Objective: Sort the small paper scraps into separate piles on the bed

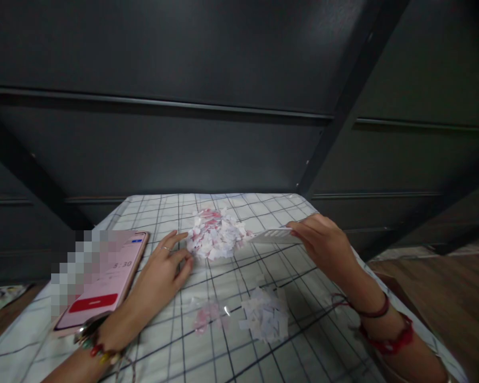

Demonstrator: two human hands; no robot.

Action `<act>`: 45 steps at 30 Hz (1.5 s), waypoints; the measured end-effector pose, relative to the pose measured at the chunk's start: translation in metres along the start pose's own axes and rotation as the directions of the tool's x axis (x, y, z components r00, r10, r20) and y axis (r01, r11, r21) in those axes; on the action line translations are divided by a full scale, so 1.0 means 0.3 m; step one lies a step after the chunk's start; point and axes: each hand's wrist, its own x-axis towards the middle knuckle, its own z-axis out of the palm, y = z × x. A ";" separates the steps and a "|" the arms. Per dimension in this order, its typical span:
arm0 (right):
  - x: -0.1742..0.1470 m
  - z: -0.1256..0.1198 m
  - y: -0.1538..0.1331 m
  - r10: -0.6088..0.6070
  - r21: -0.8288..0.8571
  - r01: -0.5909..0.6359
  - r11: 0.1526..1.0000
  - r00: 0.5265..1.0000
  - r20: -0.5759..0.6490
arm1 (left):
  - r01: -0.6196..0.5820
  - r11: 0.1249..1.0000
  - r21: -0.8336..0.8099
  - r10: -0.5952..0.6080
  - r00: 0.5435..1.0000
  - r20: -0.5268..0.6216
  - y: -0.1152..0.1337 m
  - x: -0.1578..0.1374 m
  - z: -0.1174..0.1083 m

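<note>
Pointing left from the right hand [323, 242], whose fingers pinch its end, a thin pale card [273, 235] aims its long axis at the paper-scrap heap [216, 235] on the desk [221, 281]; the left hand [163, 266], nearer, fingers loosely parted, is at the heap's left edge.

Pink-white scrap heap [215, 236]; white card [276, 235] beside

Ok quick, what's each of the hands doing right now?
Left hand: open, loosely curled, beside the pink-and-white paper scraps.
Right hand: closed, holding a flat white slotted piece.
</note>
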 end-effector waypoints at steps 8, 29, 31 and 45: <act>0.009 0.029 -0.047 -0.070 0.049 0.072 0.996 0.996 -0.050 | 0.134 0.989 -0.062 -0.137 0.990 -0.038 0.003 0.002 0.017; 0.009 -0.002 -0.043 -0.046 0.077 0.053 0.996 0.995 -0.091 | 0.166 0.986 -0.032 -0.165 0.986 0.029 -0.001 -0.005 0.047; 0.011 0.000 -0.048 -0.065 0.060 0.070 0.996 0.994 -0.086 | 0.157 0.987 -0.028 -0.157 0.987 0.021 -0.002 -0.006 0.050; 0.012 -0.003 -0.051 -0.182 0.131 0.189 0.973 0.981 -0.068 | 0.187 0.981 -0.046 -0.184 0.981 0.056 -0.001 -0.003 0.056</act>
